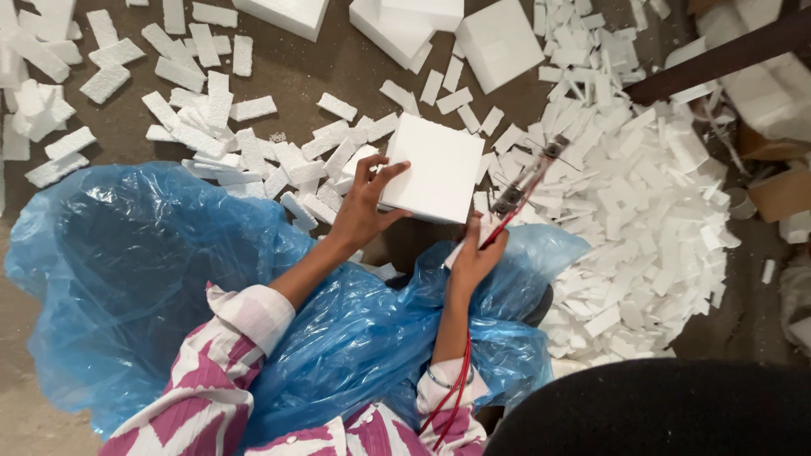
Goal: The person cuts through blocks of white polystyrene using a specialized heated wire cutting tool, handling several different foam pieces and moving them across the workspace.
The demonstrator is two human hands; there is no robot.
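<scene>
Brown floor [338,67] strewn with white foam strips [642,194], foam blocks [498,42], blue plastic sheet [127,253].

white foam block [441,166] at 12, blue plastic sheet [127,262] at 9, pink-white patterned sleeves [220,371] at 6, red wire [456,393].

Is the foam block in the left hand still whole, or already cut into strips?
Whole: the white foam block shows an unbroken square face, gripped by the left hand.

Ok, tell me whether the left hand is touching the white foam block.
Touching. The head view shows the left hand with its fingers spread against the edge and top of the white foam block.
</scene>
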